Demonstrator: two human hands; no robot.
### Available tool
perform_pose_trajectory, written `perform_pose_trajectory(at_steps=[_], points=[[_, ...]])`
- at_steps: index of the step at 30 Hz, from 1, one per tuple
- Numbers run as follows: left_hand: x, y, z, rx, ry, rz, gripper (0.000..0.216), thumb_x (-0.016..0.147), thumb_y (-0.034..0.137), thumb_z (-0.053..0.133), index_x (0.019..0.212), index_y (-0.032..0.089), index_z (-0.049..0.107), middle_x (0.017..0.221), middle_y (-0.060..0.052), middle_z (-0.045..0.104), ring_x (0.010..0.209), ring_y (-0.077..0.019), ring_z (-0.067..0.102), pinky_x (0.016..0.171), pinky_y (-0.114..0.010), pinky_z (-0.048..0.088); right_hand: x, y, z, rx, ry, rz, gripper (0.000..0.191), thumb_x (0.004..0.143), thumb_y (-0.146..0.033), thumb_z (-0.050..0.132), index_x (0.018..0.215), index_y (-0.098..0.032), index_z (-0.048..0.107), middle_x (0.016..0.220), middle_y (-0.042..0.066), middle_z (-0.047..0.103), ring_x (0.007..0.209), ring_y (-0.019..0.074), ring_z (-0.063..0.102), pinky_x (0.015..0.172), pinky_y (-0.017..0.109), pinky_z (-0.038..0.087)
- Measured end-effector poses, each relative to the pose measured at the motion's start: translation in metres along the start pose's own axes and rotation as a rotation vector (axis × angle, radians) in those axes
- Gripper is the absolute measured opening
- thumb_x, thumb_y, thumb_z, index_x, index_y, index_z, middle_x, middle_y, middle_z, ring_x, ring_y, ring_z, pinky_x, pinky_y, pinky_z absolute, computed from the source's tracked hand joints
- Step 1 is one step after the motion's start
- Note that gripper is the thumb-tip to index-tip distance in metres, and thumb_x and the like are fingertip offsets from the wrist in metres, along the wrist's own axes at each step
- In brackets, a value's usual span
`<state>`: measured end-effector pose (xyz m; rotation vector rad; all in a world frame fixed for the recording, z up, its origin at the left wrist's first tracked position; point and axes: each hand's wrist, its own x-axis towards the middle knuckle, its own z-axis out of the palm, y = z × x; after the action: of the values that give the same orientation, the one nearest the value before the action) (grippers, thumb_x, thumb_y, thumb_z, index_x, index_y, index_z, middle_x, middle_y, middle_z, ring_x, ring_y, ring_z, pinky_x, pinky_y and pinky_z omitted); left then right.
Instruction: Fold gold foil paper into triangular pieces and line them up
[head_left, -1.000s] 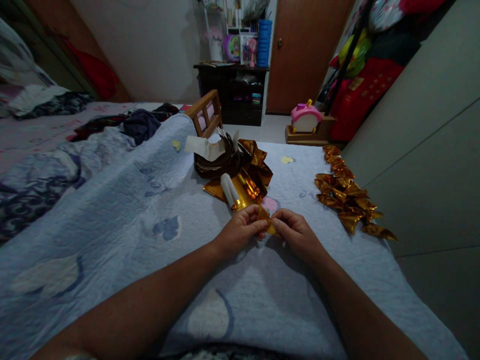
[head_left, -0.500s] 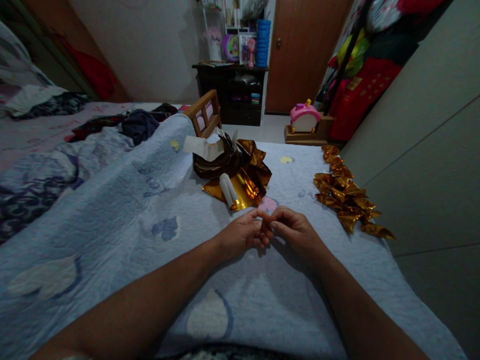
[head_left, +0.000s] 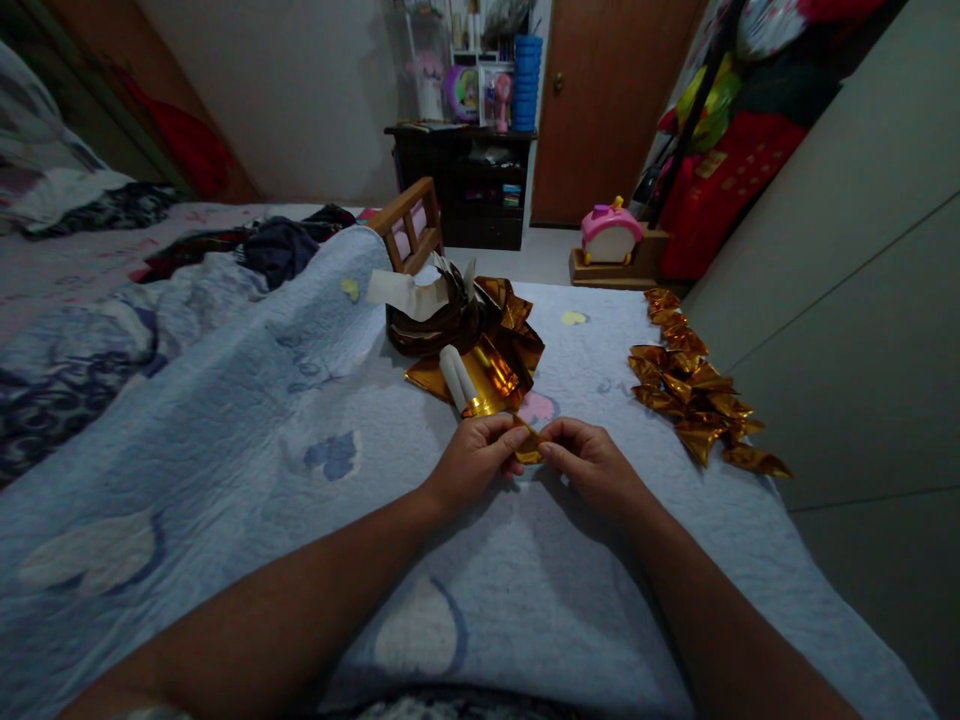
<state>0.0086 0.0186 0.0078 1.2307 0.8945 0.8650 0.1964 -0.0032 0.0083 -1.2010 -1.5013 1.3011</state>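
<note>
Between my two hands is a small folded piece of gold foil paper (head_left: 529, 446). My left hand (head_left: 480, 455) pinches its left side between thumb and fingers. On the opposite side, my right hand (head_left: 589, 455) grips it with thumb and forefinger. Just beyond my hands lies a pile of loose gold foil sheets (head_left: 495, 370), with a white rolled piece (head_left: 456, 375) resting on them. Behind that sits a dark stack of sheets (head_left: 427, 325) with pale edges curling up. A row of folded gold foil pieces (head_left: 686, 390) lies to the right.
A pale blue quilt (head_left: 330, 560) with heart shapes covers the bed under my arms. Rumpled clothes (head_left: 277, 250) lie at the left. Past the bed's far end stand a dark cabinet (head_left: 461, 190) and a pink toy (head_left: 611, 238). A pale panel (head_left: 847, 330) rises along the right.
My left hand has turned from palm up to palm down, its thumb now on top of the foil piece. More of the gold foil shows between my hands. My right hand has barely moved.
</note>
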Motion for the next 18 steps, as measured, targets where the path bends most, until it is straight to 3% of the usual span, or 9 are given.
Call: perform_pose_trajectory(at_steps=[8,18], points=[[0.0006,0.0,0.0005,-0.011,-0.011,-0.006,0.035,0.08,0.047,0.077,0.08,0.014,0.07,0.064,0.0,0.063,0.05,-0.0083,0.054,0.05,-0.021,0.042,-0.0001,-0.0016,0.0002,0.011,-0.02,-0.003,0.019,0.085,-0.038,0.065,0.084,-0.019,0.064,0.072,-0.001,0.059,0.064,0.0132,0.05,0.06,0.027,0.04],[0.0027,0.0002,-0.0006,-0.036,-0.025,-0.024,0.039,0.082,0.053,0.074,0.076,0.014,0.067,0.058,0.001,0.06,0.047,-0.0073,0.051,0.045,-0.019,0.035,0.0,0.0007,0.0036,-0.044,-0.061,0.038,0.027,0.086,-0.042,0.064,0.073,-0.019,0.058,0.065,-0.003,0.048,0.06,0.012,0.041,0.056,0.026,0.031]])
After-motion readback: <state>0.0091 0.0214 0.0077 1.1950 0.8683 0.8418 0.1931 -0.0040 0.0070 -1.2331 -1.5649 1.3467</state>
